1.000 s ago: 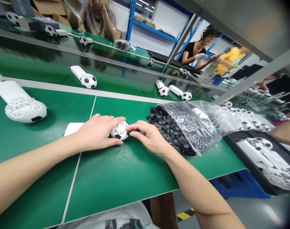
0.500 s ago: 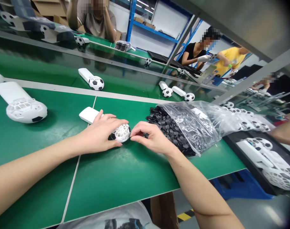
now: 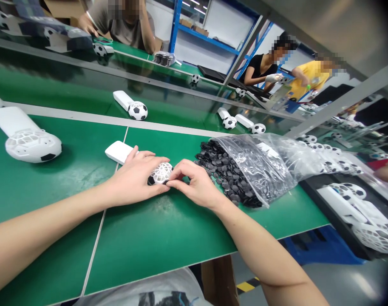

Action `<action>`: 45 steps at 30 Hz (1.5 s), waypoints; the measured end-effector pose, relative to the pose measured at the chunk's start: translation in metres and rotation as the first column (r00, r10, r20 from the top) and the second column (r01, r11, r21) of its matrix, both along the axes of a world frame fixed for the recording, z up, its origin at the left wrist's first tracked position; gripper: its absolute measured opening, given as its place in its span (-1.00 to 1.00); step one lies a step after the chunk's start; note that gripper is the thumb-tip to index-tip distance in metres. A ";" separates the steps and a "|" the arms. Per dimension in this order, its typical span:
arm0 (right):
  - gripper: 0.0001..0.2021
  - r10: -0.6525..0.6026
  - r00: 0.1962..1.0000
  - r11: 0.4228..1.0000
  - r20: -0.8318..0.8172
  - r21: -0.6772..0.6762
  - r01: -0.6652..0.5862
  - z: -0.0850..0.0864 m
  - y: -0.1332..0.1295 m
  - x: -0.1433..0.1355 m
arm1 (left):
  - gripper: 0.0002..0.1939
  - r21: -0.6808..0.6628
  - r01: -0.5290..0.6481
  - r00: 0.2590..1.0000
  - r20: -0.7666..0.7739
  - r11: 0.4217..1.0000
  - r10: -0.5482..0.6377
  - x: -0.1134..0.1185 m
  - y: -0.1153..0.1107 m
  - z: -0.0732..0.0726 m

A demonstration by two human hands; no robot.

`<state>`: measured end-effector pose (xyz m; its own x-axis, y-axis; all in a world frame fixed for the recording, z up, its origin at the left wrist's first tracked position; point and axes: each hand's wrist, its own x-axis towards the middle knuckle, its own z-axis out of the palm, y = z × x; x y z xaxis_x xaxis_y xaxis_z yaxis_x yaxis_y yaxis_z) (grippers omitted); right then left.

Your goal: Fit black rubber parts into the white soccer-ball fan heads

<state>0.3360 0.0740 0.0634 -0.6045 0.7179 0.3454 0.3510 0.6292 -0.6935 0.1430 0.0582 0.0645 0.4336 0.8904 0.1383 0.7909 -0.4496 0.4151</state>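
Note:
A white football-patterned shell with a long white handle (image 3: 119, 152) lies on the green bench. My left hand (image 3: 134, 176) is wrapped over its round end (image 3: 162, 173), thumb in front and fingers behind, steadying it. The shell's top is an open lattice, with black patches on its side. Thumb and index finger of my right hand (image 3: 194, 182) are pinched together against the shell's right edge; what lies between them is too small and hidden to make out. Just right of that hand, small black pieces (image 3: 230, 182) spill from a clear plastic bag (image 3: 264, 165).
Another white shell (image 3: 32, 144) rests at left. Beyond a pale rail (image 3: 85, 115), football-patterned units (image 3: 138, 110) sit on the green line. A black tray (image 3: 321, 208) at right holds several shells. Other people work across the line, and a person's arm (image 3: 386, 172) shows at far right.
My right hand has moved slightly left, its pinched fingertips now against the shell. Units on the line beyond the rail have shifted right. A person across has lowered one hand to the bench.

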 end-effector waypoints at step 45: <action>-0.95 0.098 0.994 0.992 0.042 -0.078 -0.094 0.007 0.007 0.015 | -0.59 -0.292 -0.021 0.971 0.222 0.956 0.089 -0.009 0.001 0.005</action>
